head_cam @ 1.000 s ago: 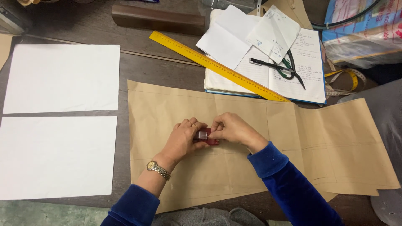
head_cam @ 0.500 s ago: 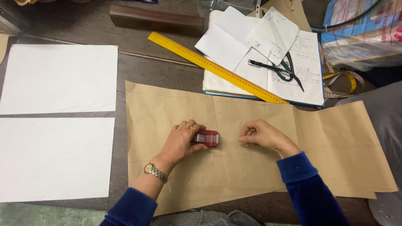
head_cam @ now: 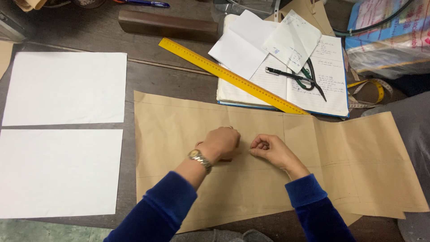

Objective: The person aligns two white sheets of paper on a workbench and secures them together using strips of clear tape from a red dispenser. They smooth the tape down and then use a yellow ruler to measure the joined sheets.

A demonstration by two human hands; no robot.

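Brown paper [head_cam: 268, 179] lies flat on our table [head_cam: 179, 80], long axis left-right. Left hand [head_cam: 221, 144] curled shut on it over something small, can't tell what. Right hand [head_cam: 268, 150] just right of it, fingertips pinched, nearly touching the left.

Under your hands you have the brown paper [head_cam: 179, 134], a long creased sheet lying flat, just below the yellow ruler [head_cam: 230, 75] and reaching well to its right. It carries faint pencil lines and fold marks. The small red thing below the ruler's middle is almost wholly hidden in your left hand [head_cam: 220, 144].
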